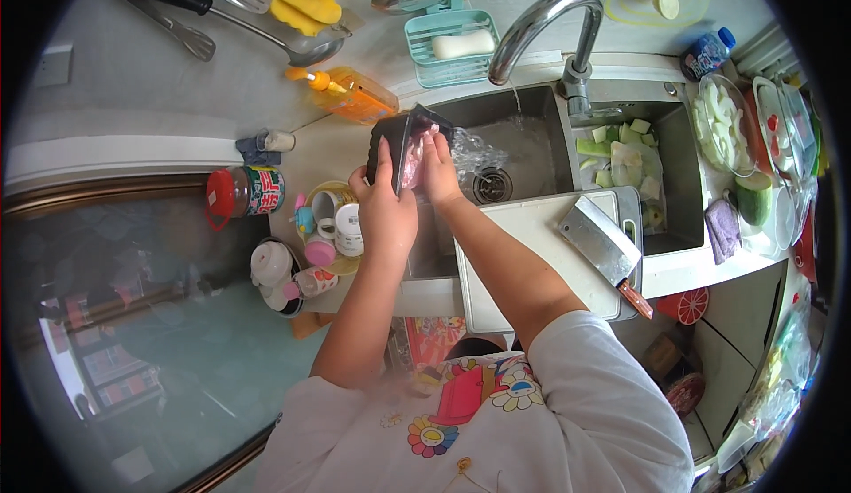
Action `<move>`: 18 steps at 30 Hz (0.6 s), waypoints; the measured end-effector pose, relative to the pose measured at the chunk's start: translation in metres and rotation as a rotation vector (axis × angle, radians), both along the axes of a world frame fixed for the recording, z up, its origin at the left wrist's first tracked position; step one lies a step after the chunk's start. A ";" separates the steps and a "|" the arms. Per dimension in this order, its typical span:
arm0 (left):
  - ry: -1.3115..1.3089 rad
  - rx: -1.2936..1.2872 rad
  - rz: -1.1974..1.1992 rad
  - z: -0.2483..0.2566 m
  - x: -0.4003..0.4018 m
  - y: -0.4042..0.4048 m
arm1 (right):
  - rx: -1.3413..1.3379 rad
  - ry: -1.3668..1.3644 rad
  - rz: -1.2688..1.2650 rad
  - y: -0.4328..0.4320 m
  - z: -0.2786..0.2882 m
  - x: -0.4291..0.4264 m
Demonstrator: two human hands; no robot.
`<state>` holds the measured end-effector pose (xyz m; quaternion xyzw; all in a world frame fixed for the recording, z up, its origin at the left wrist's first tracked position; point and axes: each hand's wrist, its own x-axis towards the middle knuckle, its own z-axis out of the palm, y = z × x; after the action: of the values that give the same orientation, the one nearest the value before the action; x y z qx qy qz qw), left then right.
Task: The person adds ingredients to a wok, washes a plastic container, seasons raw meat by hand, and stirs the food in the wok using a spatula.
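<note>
A black plastic tray point(389, 150) is tilted over the left basin of the steel sink point(532, 120), gripped from its left side by my left hand point(387, 207). Raw pink meat point(415, 160) lies in the tray, and my right hand point(439, 170) presses against it. Water pours off the tray's right side into the basin near the drain point(492, 186). A thin stream falls from the curved faucet point(545, 17). Whether my right fingers grip the meat cannot be told.
A cleaver point(602, 240) rests on a white cutting board point(518, 253) across the sink's front edge. Green and pale vegetable pieces point(625, 154) lie in the right basin. Cups point(347, 220) stand at left, near an orange soap bottle point(359, 96). A bowl of sliced vegetable point(723, 124) sits at right.
</note>
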<state>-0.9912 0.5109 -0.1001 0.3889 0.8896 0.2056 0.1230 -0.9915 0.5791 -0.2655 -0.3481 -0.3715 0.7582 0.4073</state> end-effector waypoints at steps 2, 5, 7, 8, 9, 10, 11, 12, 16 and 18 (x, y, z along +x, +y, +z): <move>0.079 -0.009 -0.039 0.007 0.007 0.004 | -0.093 0.151 -0.060 0.000 0.003 -0.005; 0.117 -0.074 -0.017 0.019 0.016 0.009 | -0.171 0.268 -0.055 -0.002 0.013 -0.007; 0.137 -0.086 -0.026 0.024 0.020 0.013 | -0.141 0.245 -0.062 -0.001 0.020 -0.005; 0.152 -0.095 -0.027 0.025 0.022 0.013 | -0.178 0.291 -0.066 -0.001 0.024 -0.005; 0.159 -0.099 -0.034 0.027 0.022 0.013 | -0.216 0.340 -0.069 -0.001 0.027 -0.006; 0.188 -0.087 -0.078 0.028 0.022 0.012 | -0.195 0.360 -0.069 -0.001 0.030 -0.006; 0.217 -0.074 -0.122 0.030 0.022 0.012 | -0.199 0.367 -0.076 0.000 0.033 -0.007; 0.210 -0.096 -0.122 0.034 0.026 0.013 | -0.210 0.409 -0.077 0.001 0.035 -0.008; 0.203 -0.143 -0.061 0.043 0.039 0.020 | -0.256 0.481 -0.102 0.002 0.042 -0.008; 0.249 -0.127 -0.094 0.043 0.042 0.020 | -0.277 0.519 -0.119 0.001 0.049 -0.008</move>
<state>-0.9493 0.5306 -0.0568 0.4443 0.8899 0.0931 0.0453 -0.9998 0.5798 -0.2166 -0.2158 -0.1269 0.8402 0.4810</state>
